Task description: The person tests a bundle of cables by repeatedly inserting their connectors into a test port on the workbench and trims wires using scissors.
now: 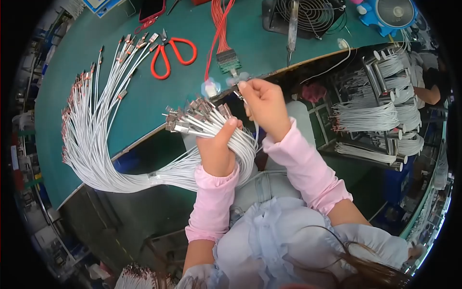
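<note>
My left hand (219, 147) is wrapped round a thick bundle of white cables (240, 154), whose metal plugs fan out above the thumb. The bundle runs left and curves up onto the table, where its other ends, with orange-tinted tips, spread out. Between thumb and fingers, my right hand (263, 106) pinches one cable end (239, 92). This end is just below a small green circuit board (228, 61) at the table edge. Red wires (222, 29) lead up from the board. A white connector (211, 88) on a red wire sits left of it.
Red-handled scissors (173, 55) lie on the green table (125, 96). A soldering iron (292, 33) rests by a black fan (308, 14). More white cable bundles (370, 115) hang on a metal rack (378, 79) at right. A blue device (373, 17) stands at the back.
</note>
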The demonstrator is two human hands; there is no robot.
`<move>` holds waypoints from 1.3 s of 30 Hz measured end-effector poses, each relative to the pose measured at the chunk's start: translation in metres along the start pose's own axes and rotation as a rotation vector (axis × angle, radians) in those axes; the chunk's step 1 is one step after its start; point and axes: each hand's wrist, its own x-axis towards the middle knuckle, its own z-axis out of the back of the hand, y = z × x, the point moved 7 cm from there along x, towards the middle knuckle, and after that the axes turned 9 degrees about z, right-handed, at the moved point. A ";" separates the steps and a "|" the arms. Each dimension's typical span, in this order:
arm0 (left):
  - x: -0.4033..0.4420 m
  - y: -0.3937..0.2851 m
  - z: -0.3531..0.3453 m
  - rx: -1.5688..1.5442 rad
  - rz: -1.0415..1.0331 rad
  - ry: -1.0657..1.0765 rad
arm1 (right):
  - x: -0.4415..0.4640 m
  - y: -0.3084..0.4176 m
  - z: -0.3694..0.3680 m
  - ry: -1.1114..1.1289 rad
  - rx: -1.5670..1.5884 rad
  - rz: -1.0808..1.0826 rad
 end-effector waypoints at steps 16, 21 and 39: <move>-0.005 -0.028 0.000 -0.032 -0.091 -0.027 | -0.006 0.012 0.012 -0.188 0.091 0.221; -0.007 -0.030 -0.002 -0.109 -0.114 -0.015 | -0.005 0.014 0.002 -0.113 -0.091 0.103; -0.001 -0.019 -0.007 -0.026 -0.062 -0.024 | -0.006 -0.003 -0.005 -0.063 0.032 0.034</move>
